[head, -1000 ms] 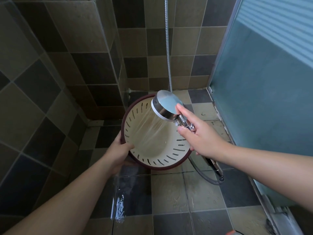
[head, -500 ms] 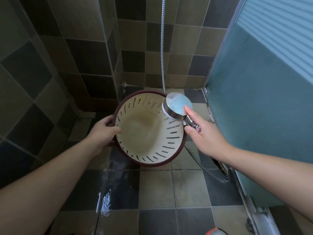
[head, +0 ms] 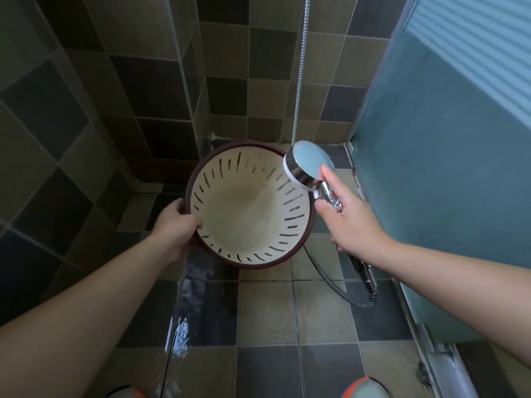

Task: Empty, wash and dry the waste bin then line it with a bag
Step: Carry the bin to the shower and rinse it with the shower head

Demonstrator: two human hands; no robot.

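I had the round cream plastic waste bin with its slotted wall and dark maroon rim tilted up off the tiled shower floor, mouth turned toward me and a little upward, so its long axis ran from the open rim near my hands down and away to the base by the wall corner. My left hand gripped the rim at its left edge, fingers curled over the lip; my right hand was wrapped round the chrome handle of the round silver shower head, forefinger stretched up along its back. The spray crossed the right rim and struck the inner wall and base, where a yellowish film showed. To wash it well, I judged I should turn the bin slowly under the jet so every slot got flushed — keeping the mouth tipped low enough for dirty water to run out rather than pool. Slots will leak, so splash onto the wet floor looked likely; a firm rim hold seemed wise, since wet plastic slips.
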